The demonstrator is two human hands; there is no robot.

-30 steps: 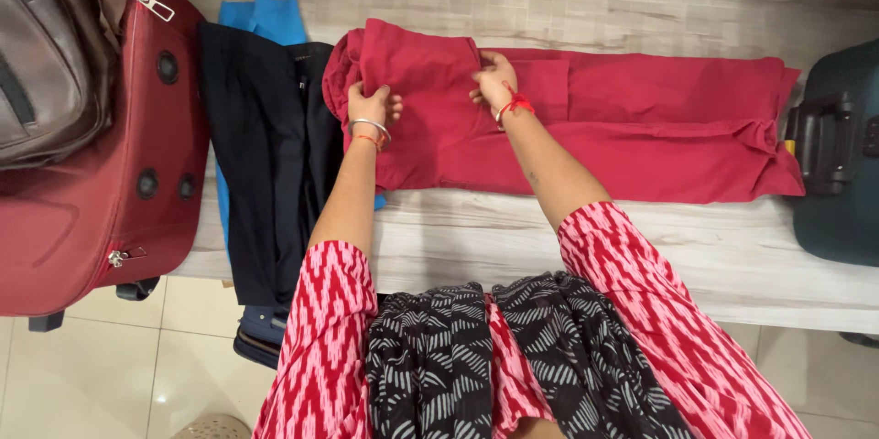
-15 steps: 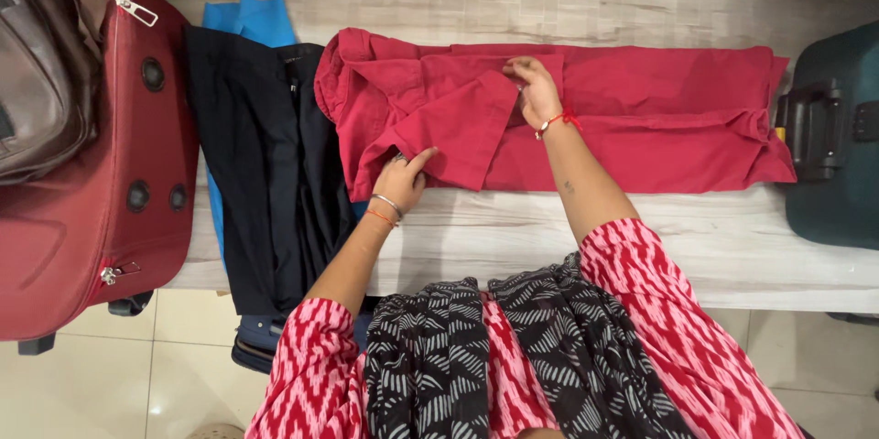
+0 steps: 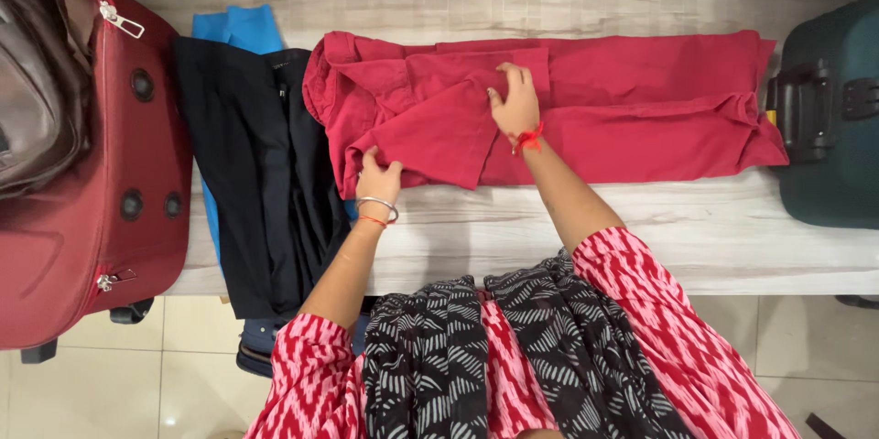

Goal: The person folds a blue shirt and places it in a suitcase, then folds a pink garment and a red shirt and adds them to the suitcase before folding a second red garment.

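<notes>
A red garment lies spread along a pale wood-grain bench, its left end folded over into loose flaps. My left hand pinches the lower left corner of that folded part near the bench's front edge. My right hand, with a red thread at the wrist, presses flat on the fold near the garment's middle, fingers pointing up. A dark navy garment lies just left of the red one, over a bright blue cloth.
A maroon suitcase stands at the left with a brown bag on it. A teal suitcase sits at the bench's right end. Cream floor tiles lie below. A dark bag pokes out under the bench.
My left hand came down from the garment's top left to its lower left corner. The raised flap now lies folded flat, and my right hand shifted slightly left onto it.
</notes>
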